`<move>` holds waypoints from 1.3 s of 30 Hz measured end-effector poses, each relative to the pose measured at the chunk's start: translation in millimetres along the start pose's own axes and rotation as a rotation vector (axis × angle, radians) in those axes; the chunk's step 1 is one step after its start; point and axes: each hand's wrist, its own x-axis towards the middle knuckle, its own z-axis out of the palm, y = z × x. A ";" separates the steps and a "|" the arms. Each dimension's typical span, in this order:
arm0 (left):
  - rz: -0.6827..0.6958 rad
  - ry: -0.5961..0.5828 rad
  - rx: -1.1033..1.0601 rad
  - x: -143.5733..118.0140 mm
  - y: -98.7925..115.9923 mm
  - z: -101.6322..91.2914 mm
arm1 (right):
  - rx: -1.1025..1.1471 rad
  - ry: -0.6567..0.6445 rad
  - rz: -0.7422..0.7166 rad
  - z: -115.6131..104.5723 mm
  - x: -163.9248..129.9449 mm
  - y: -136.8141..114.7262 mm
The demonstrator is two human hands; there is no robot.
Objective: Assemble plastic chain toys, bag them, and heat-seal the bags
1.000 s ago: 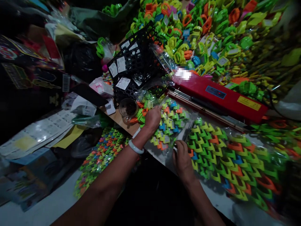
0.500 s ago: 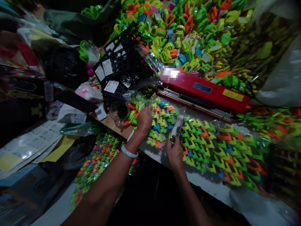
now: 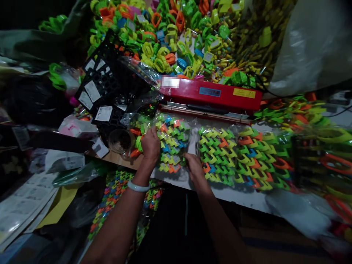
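A clear plastic bag [image 3: 172, 145] packed with rows of small green, yellow, orange and blue plastic pieces, which look like toy watches, lies flat at the table's front. My left hand [image 3: 151, 145], with a pale bangle at its wrist, is closed on the left edge of this bag. At the opposite edge my right hand [image 3: 194, 167] pinches the plastic; its fingertips are partly hidden. Just behind the bag stands a red heat sealer [image 3: 222, 96] with a long metal bar. Right of my right hand lies a second packed bag [image 3: 218, 156], with another filled bag [image 3: 255, 159] beside it.
A large heap of loose coloured pieces [image 3: 165, 40] covers the back. Black plastic crates [image 3: 110, 79] with white labels stand at the left, near a clear round tub [image 3: 121, 141]. Below the table edge, at the left, lie more packed pieces [image 3: 110, 198].
The view has swung to the right, so things sit further left. My right hand has shifted closer to the bag's right edge; my left hand keeps its hold on the left edge.
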 end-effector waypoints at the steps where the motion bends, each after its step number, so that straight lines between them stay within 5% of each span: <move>1: 0.000 0.008 0.001 0.3 -0.1 0.4 | -0.002 0.003 0.003 -1.5 -1.2 -2.3; 8: -0.040 0.067 0.002 -1.5 -5.4 1.3 | -0.348 0.078 0.040 -2.3 -16.1 -28.4; 15: -0.102 0.071 -0.070 -16.6 -8.0 -0.1 | -0.550 0.246 -0.234 7.8 -27.3 -23.2; 22: -0.157 0.008 -0.129 -37.0 -25.8 -4.8 | -0.577 0.162 -0.348 0.0 -31.2 -9.7; 24: -0.069 0.065 -0.134 -40.6 -21.5 -11.7 | -0.618 0.145 -0.368 -1.7 -31.5 -10.0; 27: 0.348 0.112 -0.041 -45.9 -0.8 -19.1 | -0.706 0.140 -0.371 -2.5 -31.9 -12.3; 31: 0.850 -0.094 0.149 -53.3 27.4 -8.4 | -0.837 0.103 -0.388 -3.2 -33.1 -13.0; 39: 0.924 -0.114 0.206 -57.9 18.1 16.0 | -0.937 0.031 -0.342 -9.3 -28.0 -10.2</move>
